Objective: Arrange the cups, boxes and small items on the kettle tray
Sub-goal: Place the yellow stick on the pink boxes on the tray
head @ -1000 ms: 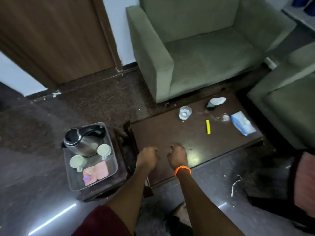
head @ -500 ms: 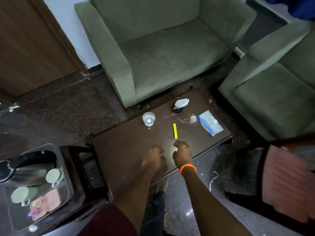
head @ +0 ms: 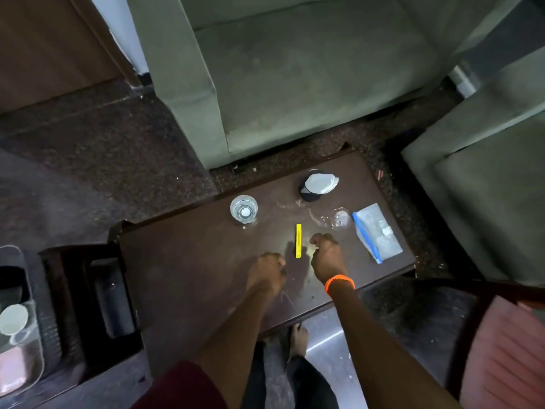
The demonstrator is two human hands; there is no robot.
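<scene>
At the centre of the frame, a dark wooden coffee table (head: pixel 182 261) is being leaned over by a person, and both hands are being held just above its top. The left hand (head: pixel 267 274) is being kept with its fingers curled under and together, nothing being held in it. The right hand (head: pixel 326 256), wearing an orange wristband (head: pixel 339 283), is likewise being kept loosely fisted and empty, just right of a yellow strip (head: pixel 298 240) that is lying flat on the table. Above and left of the strip, a clear glass (head: pixel 244 208) is being shown upright. A dark round item with a white paper on it (head: pixel 318 185) is sitting toward the table's upper edge, and a clear zip bag with a blue seal (head: pixel 376 233) is lying at the right end. At the lower left edge of the frame, the kettle tray (head: pixel 35 358) is being cut off by the border, a pale cup (head: pixel 13 318) and a pink box (head: pixel 11 369) resting on it, well apart from the hands. Green armchairs (head: pixel 295 69) are filling the upper frame.
</scene>
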